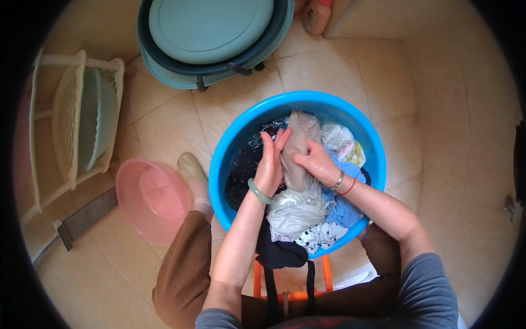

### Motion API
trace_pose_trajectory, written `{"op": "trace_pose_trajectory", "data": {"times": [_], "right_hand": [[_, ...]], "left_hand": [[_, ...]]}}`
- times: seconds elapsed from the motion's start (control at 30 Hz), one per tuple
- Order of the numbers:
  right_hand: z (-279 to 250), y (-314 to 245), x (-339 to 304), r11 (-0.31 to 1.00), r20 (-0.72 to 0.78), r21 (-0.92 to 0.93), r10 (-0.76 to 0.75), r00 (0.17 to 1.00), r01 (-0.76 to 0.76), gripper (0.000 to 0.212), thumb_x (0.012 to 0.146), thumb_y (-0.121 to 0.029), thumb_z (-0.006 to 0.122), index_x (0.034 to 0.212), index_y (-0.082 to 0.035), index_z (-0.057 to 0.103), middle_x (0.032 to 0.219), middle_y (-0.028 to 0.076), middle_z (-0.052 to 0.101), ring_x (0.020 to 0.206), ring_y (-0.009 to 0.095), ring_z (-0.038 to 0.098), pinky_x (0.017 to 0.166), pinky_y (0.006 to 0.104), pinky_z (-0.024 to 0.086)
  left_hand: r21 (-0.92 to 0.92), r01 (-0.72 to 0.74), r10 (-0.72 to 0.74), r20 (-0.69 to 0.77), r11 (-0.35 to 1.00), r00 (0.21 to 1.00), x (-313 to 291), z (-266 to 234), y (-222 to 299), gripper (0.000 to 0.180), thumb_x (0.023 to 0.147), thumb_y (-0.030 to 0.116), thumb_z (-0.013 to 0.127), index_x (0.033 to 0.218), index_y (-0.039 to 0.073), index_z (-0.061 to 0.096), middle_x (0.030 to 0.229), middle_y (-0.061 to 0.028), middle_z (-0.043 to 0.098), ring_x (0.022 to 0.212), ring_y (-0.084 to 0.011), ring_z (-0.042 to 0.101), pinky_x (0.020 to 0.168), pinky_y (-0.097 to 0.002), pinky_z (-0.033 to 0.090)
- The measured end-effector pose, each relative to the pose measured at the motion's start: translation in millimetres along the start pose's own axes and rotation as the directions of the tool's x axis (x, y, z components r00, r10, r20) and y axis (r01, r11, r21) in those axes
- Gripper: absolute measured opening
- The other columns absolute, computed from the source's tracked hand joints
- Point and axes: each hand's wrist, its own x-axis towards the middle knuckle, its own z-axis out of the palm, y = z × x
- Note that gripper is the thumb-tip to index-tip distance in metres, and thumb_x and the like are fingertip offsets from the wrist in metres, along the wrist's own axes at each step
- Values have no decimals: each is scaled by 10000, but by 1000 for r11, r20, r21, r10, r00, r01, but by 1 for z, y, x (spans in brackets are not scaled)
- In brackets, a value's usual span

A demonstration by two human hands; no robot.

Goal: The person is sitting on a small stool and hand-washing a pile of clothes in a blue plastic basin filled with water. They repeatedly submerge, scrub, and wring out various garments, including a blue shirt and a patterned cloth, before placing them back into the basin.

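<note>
A round blue basin [215, 181] filled with wet clothes and some water stands in front of me. My right hand [319, 164] is closed on a thin beige garment [301, 137], its thumb and fingers pressing the fabric. Beside the garment's left edge, my left hand [271, 164] has its fingers stretched upward and apart, the palm turned toward the cloth. Dark clothes [244, 170] lie in water to the left. A bunched pale garment [296, 211], a blue garment [346, 211] and a black-spotted white cloth [323, 236] lie near and right.
Left of the basin is a pink basin [150, 211] beside my foot. A cream rack [76, 120] holds a pale green basin. A floor mop [90, 216] lies below it. Stacked teal basins [213, 27] lean at the back, near a pink bottle [316, 17]. Orange stool legs [327, 271] show near me.
</note>
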Motion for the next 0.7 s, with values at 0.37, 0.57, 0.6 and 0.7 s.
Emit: {"op": "trace_pose_trajectory", "data": {"times": [0.37, 0.57, 0.6, 0.7], "right_hand": [[-27, -70, -2, 776, 549, 458, 138, 825, -434, 548, 835, -89, 574, 1350, -10, 404, 1286, 117, 532, 1159, 205, 537, 989, 332, 430], [-61, -31, 31, 910, 272, 292, 215, 938, -293, 548, 842, -149, 664, 1329, -23, 447, 1261, 101, 553, 1127, 193, 553, 964, 339, 456], [-67, -19, 36, 936, 204, 261, 187, 961, -238, 569, 832, -177, 694, 1317, -3, 452, 1249, 105, 560, 1114, 189, 558, 945, 327, 466], [-68, 29, 47, 986, -45, 127, 114, 993, -107, 589, 832, -207, 706, 1311, 21, 451, 1218, 99, 574, 1084, 178, 565, 923, 316, 478]], "left_hand": [[-93, 140, -146, -56, 986, 988, 11, -88, 2, 638, 974, 520, 394, 1421, 65, 375, 1420, -65, 439, 1277, -212, 442, 1068, -341, 343], [4, 66, -61, -342, 998, 938, -2, -86, 10, 579, 958, 475, 481, 1298, 5, 500, 1301, -106, 548, 1170, -203, 535, 994, -341, 415], [158, 153, -67, -449, 976, 891, 3, -90, 9, 638, 940, 500, 503, 1288, -34, 501, 1303, -133, 546, 1190, -215, 519, 1006, -339, 392], [682, -68, 481, -438, 728, 759, 18, -88, -12, 591, 924, 452, 565, 1148, -95, 590, 1322, -203, 511, 1200, -248, 498, 998, -342, 373]]}}
